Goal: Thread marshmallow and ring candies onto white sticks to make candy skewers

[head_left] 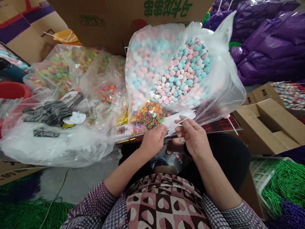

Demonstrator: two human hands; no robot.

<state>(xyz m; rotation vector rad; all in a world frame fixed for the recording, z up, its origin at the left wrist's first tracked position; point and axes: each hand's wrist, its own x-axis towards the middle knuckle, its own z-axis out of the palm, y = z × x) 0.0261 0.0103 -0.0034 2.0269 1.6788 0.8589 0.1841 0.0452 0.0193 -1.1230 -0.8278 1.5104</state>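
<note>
My left hand (153, 139) is closed around one end of a bundle of thin white sticks (182, 117) that fans out to the right. My right hand (193, 135) pinches a single white stick (181, 121) at the bundle's edge. Just above the hands lies a small heap of multicoloured ring candies (149, 115). Behind it stands a big clear plastic bag (221, 82) full of pink, blue and white heart-shaped candies (183, 73).
More clear bags (59, 140) of coloured candies lie at the left, beside a red tub (13, 90). Cardboard boxes (269, 124) stand at the right and back. Purple bags (269, 47) are piled at the top right. Green strands (281, 184) fill a white crate.
</note>
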